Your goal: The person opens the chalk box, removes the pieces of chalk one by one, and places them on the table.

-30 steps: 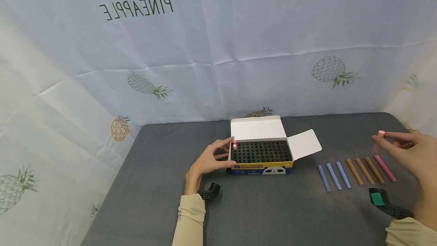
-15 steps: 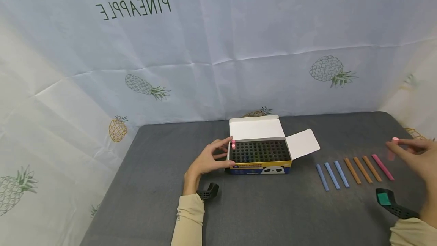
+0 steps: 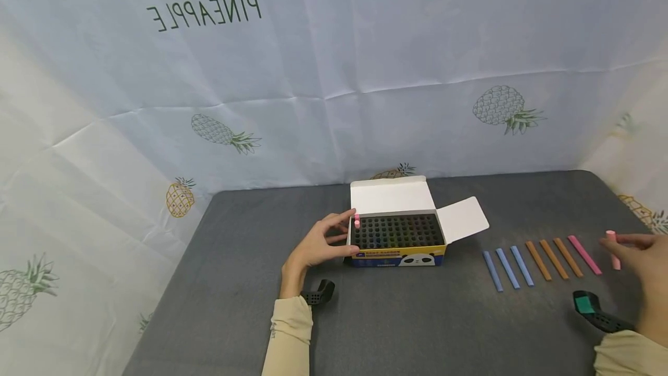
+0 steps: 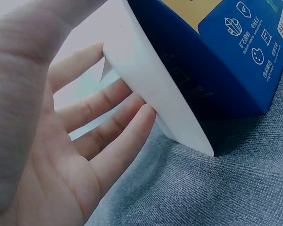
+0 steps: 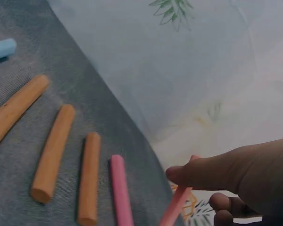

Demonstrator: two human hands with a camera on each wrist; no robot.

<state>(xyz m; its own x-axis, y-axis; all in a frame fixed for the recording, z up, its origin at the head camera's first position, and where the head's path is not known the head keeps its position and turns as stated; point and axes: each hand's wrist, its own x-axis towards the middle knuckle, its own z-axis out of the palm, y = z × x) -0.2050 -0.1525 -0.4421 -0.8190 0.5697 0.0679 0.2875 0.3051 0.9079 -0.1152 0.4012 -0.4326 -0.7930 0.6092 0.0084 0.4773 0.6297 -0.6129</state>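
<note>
At the left end of the chalk box (image 3: 388,257), my left hand (image 3: 319,243) grips it, thumb at the front corner and index finger at the back. The left wrist view shows its other fingers against a white flap (image 4: 153,89) of the blue box. Two pink chalk ends stick up in the box's black holed insert (image 3: 399,232). My right hand (image 3: 639,257) pinches a light pink chalk stick (image 3: 615,254) between thumb and fingers, steeply slanted, low over the table. Just left of it lies a darker pink chalk (image 3: 585,255).
Three orange-brown chalks (image 3: 538,260) and three blue chalks (image 3: 493,271) lie side by side on the grey table (image 3: 417,324), left of the pink one. The box's white lid (image 3: 391,196) and right flap (image 3: 463,219) stand folded out. A pineapple-print curtain (image 3: 292,149) hangs behind.
My right hand has moved right and then down with the light pink chalk, from behind the dark pink stick to beside its right. The left hand stays on the box.
</note>
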